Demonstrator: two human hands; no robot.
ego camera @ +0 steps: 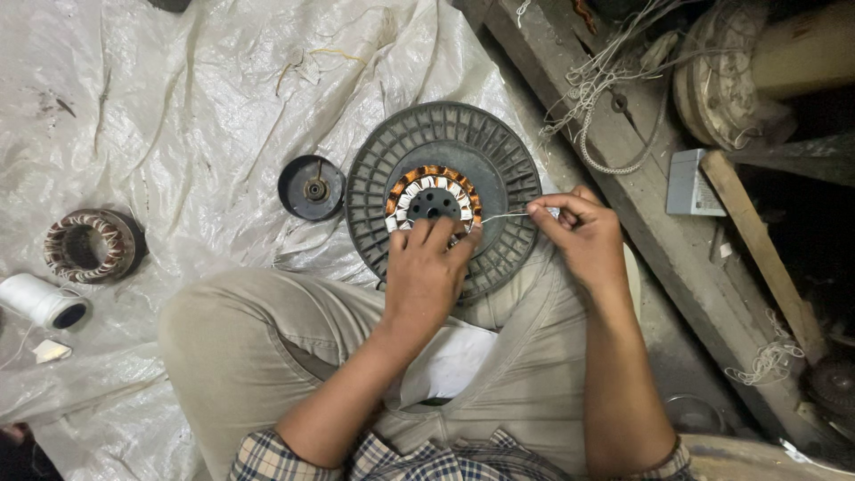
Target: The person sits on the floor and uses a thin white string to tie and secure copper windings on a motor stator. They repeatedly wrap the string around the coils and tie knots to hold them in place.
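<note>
Copper windings (434,175) risk nicking if the right hand (579,233), pinching taut thread (504,215), overpulls while the left hand (427,267) clamps the stator.

Stator winding (433,198) sits on the ribbed motor housing (499,169); left of the housing lie a round cap (311,187), second stator (89,246) and thread spool (40,301).

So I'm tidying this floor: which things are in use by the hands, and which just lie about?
In use: left hand, right hand, copper-wound stator, grey ribbed disc, white thread.
Lying about: second stator, dark cup-shaped part, white spool, tangled cord.
</note>
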